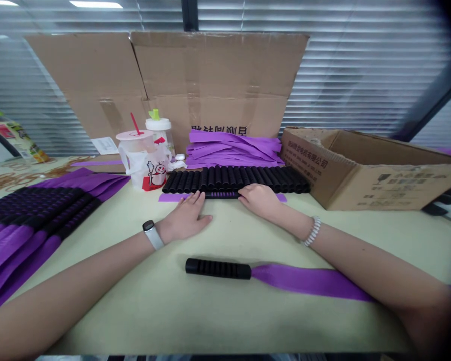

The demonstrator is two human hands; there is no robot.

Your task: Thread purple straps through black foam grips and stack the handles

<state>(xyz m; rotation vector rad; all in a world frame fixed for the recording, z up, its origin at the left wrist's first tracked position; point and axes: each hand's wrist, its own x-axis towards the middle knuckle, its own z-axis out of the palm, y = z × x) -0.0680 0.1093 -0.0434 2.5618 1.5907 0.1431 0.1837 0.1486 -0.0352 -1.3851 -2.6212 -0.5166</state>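
Observation:
My left hand [186, 216] lies flat on the table with its fingers stretched out, the fingertips at the left end of a black slotted handle [221, 195]. Purple strap shows through the slots and sticks out past both ends. At the other end of this handle, my right hand [261, 200] is closed, its bent fingers gripping it. Just behind stands a row of several black handles [233, 178]. Nearer to me lies another black handle [218, 268], with a purple strap [308, 281] running from its right end under my right forearm.
Purple straps [233, 148] are piled behind the row. Handles with straps [41, 210] lie stacked at the left. A bagged cup [143, 165] and a lidded bottle [161, 131] stand back left. An open cardboard box [383, 185] sits right; flattened cardboard [218, 70] rises behind.

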